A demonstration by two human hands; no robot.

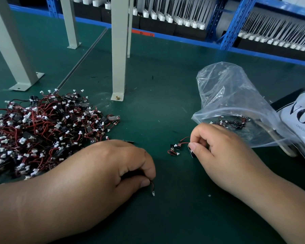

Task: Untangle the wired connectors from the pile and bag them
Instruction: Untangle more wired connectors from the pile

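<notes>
A tangled pile of wired connectors (42, 127), red and black wires with white plugs and black parts, lies on the green mat at the left. My left hand (120, 166) rests on the mat beside the pile and pinches one connector, its wire and white plug (152, 191) hanging below my thumb. My right hand (217, 152) pinches a black connector piece (192, 152); its red wire runs left to another small connector (173, 150) lying on the mat. A clear zip bag (236, 103) stands open just behind my right hand with several connectors inside.
Grey metal legs (118, 67) stand on the mat behind the pile. A white printed bag (303, 120) lies at the right edge. Blue shelving (236, 25) with rows of black and white parts runs along the back. Bare green mat (165, 106) lies between my hands.
</notes>
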